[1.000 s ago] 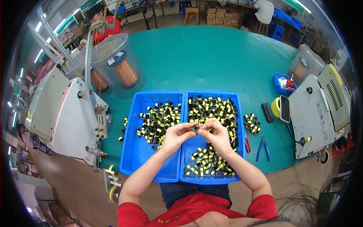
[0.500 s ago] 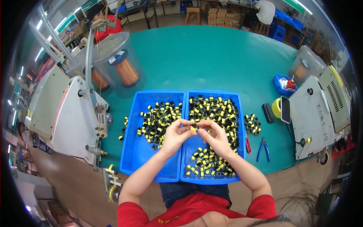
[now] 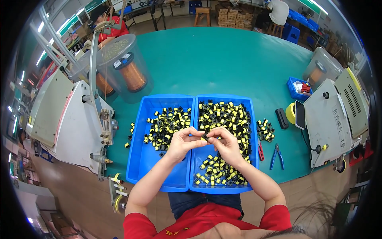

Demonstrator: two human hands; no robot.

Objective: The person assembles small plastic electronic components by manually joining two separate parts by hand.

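Note:
Between my fingertips is a small black and yellow coil bobbin [image 3: 205, 138], held over the inner walls of two blue trays. My left hand [image 3: 182, 143] pinches it from one side, and my right hand [image 3: 227, 145] grips it from the other. Under my left hand lies the left blue tray [image 3: 140, 167], with a heap of the same bobbins toward its far right. The right blue tray [image 3: 225, 96] is fuller, with bobbins at the back and a second pile near its front edge. Fingers partly hide the held bobbin.
Right of the trays are loose bobbins [image 3: 266, 130], red-handled tool [image 3: 261, 151], blue pliers [image 3: 277, 157], a black case [image 3: 282, 118] and a phone [image 3: 300, 115]. Winding machines [image 3: 79, 123] flank the green table [image 3: 207, 59]. Copper wire spools [image 3: 133, 73] stand back left; two people sit beyond.
The bobbin has turned between my fingers and tilts differently. My left hand has shifted very slightly; the trays and tools stay where they were.

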